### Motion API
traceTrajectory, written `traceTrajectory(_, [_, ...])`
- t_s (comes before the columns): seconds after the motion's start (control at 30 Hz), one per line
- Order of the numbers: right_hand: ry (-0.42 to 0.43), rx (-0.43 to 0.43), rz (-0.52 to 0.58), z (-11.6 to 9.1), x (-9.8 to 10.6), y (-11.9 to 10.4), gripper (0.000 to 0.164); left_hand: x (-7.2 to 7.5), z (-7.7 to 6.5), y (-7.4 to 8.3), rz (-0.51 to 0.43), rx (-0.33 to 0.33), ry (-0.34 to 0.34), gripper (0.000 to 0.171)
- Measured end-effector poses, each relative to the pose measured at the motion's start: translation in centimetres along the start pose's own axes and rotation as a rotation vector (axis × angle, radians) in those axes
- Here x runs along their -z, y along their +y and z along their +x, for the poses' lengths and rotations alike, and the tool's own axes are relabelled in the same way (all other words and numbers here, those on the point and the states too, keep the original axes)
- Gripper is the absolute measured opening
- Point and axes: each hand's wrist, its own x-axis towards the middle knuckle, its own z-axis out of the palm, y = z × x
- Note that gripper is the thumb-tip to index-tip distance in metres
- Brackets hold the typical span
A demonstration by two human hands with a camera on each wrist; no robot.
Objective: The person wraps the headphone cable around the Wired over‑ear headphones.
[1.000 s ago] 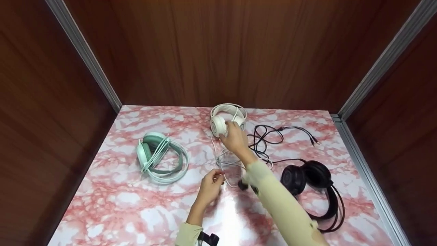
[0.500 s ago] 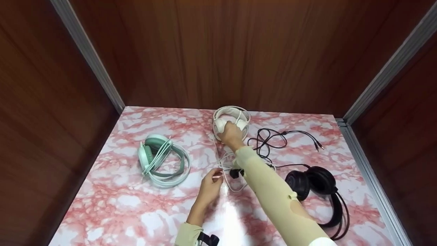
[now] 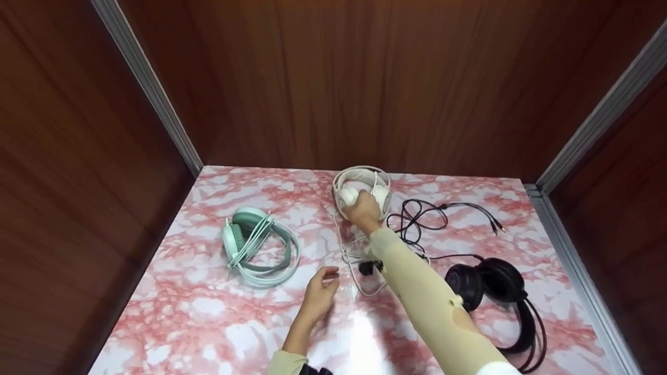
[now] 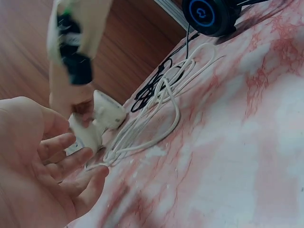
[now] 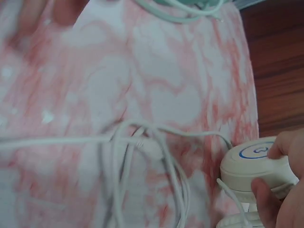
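Observation:
At the back of the table stand white headphones (image 3: 384, 196), ear cups toward me. My right hand (image 3: 365, 209) grips them by an ear cup (image 5: 244, 166); the right wrist view shows fingers on its face and its lower edge. Their white cable (image 4: 142, 118) lies in loose loops nearer to me, partly under my right forearm in the head view. Left of those loops is my left hand (image 3: 319, 291), its fingers loosely bent and nothing in them. In the left wrist view its palm (image 4: 28, 171) faces up, also bare.
Mint-green headphones (image 3: 233, 240) with a bundled cable lie to the left. Black headphones (image 3: 464, 286) lie on the right, partly behind my right sleeve. Their black cable (image 3: 417, 223) tangles close to the white one. Wooden panels (image 3: 323, 83) enclose the table's back and sides.
My left hand has let go of the white cable it pinched and sits slightly apart from it. My right hand stays on the white headphones. The head view has shifted a little.

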Motion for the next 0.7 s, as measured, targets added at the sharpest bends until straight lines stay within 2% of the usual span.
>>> traceTrajectory(0.13, [-0.002,0.154,0.068,-2.2,0.9,2.0,0.044,0.9,-1.4,0.1,-0.082,0.079,-0.025,0.033])
traceTrajectory(0.2, [-0.004,0.255,0.078,-3.4,1.9,3.0,0.043,1.4,-1.9,0.9,-0.113,0.113,-0.03,0.034])
traceTrajectory(0.3, [-0.037,0.391,0.089,-5.5,3.9,4.2,0.044,2.1,-1.8,1.7,-0.194,0.153,-0.004,0.036])
traceTrajectory(0.37, [-0.055,0.501,0.087,-7.0,5.4,5.1,0.047,2.5,-1.3,2.2,-0.245,0.159,0.049,0.036])
traceTrajectory(0.47, [-0.066,0.634,0.094,-9.5,7.2,6.2,0.052,3.2,0.0,2.2,-0.306,0.161,0.192,0.043])
traceTrajectory(0.53, [-0.06,0.703,0.089,-11.2,8.2,6.9,0.056,3.7,0.7,2.6,-0.338,0.172,0.268,0.051])
traceTrajectory(0.57, [-0.05,0.729,0.083,-12.0,8.7,7.3,0.054,4.0,0.9,2.8,-0.359,0.176,0.285,0.054])
traceTrajectory(0.63, [-0.024,0.77,0.07,-13.6,9.5,7.9,0.053,4.6,1.3,3.1,-0.416,0.197,0.266,0.06])
traceTrajectory(0.7, [0.002,0.803,0.059,-15.1,10.3,8.4,0.053,5.2,1.6,3.6,-0.487,0.229,0.186,0.066])
